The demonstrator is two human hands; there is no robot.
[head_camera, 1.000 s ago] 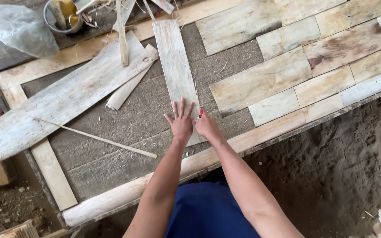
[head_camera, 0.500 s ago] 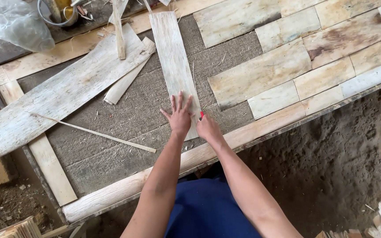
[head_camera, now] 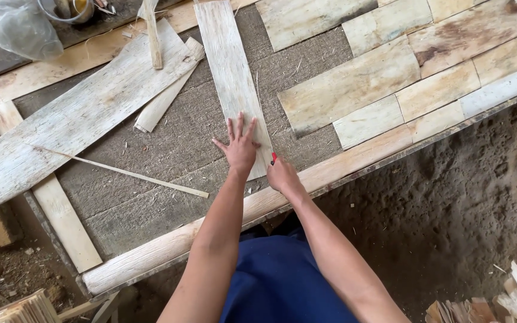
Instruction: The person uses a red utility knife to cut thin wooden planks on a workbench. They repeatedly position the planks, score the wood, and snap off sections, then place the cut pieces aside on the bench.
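Observation:
My left hand (head_camera: 240, 145) lies flat with fingers spread on the near end of a long pale fibrous strip (head_camera: 228, 66) that runs away from me across a grey-brown mat (head_camera: 151, 143). My right hand (head_camera: 281, 174) is closed around a small red-handled tool (head_camera: 274, 158), held at the strip's right edge near its lower end. Its blade is hidden by the hand. Both hands sit just inside the pale wooden frame rail (head_camera: 354, 160) at the near edge.
Pale rectangular pieces (head_camera: 354, 84) lie fitted side by side at the right of the mat. A wide weathered strip (head_camera: 73, 119), a thin sliver (head_camera: 121, 172) and narrow offcuts (head_camera: 163, 101) lie at left. A plastic bag (head_camera: 16, 27) and a tin (head_camera: 70, 9) sit at the far left. Bare soil (head_camera: 450, 209) lies at the right.
The hands have stayed on the strip's near end. My right hand has slid slightly towards me along the strip's right edge. The camera view has shifted a little.

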